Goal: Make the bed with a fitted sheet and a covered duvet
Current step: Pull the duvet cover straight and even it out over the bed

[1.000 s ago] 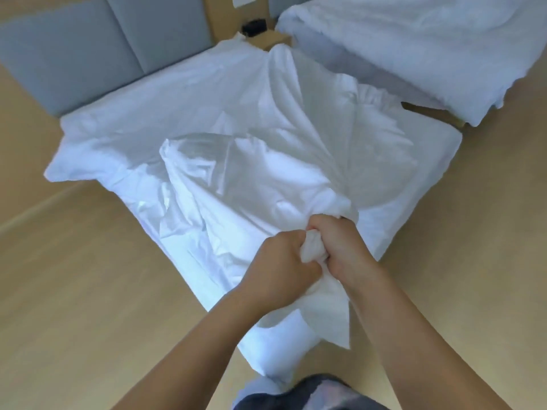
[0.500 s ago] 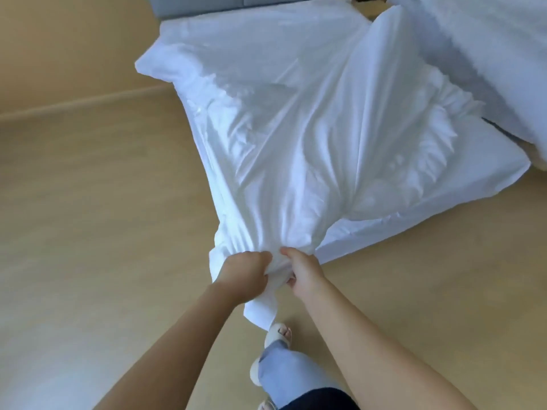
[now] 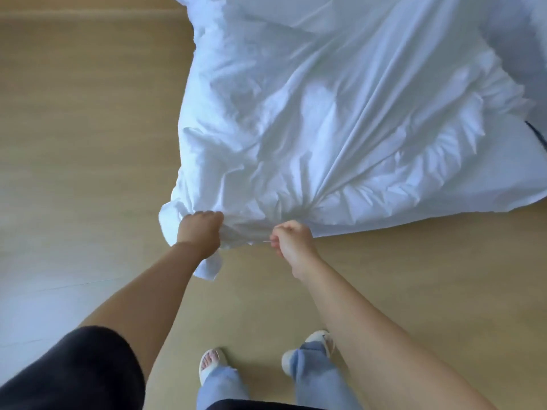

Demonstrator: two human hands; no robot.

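Over wooden floor (image 3: 88, 143), two hands, left hand (image 3: 199, 235), right hand (image 3: 291, 241), gripping one (white) sheet (image 3: 340, 113)

No text, label or number can be read anywhere, perhaps owing to blur.

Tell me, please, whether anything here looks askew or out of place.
The white sheet is bunched at its near edge, where the left hand and right hand grip it, and a loose corner dangles below the left hand. Nothing looks torn.
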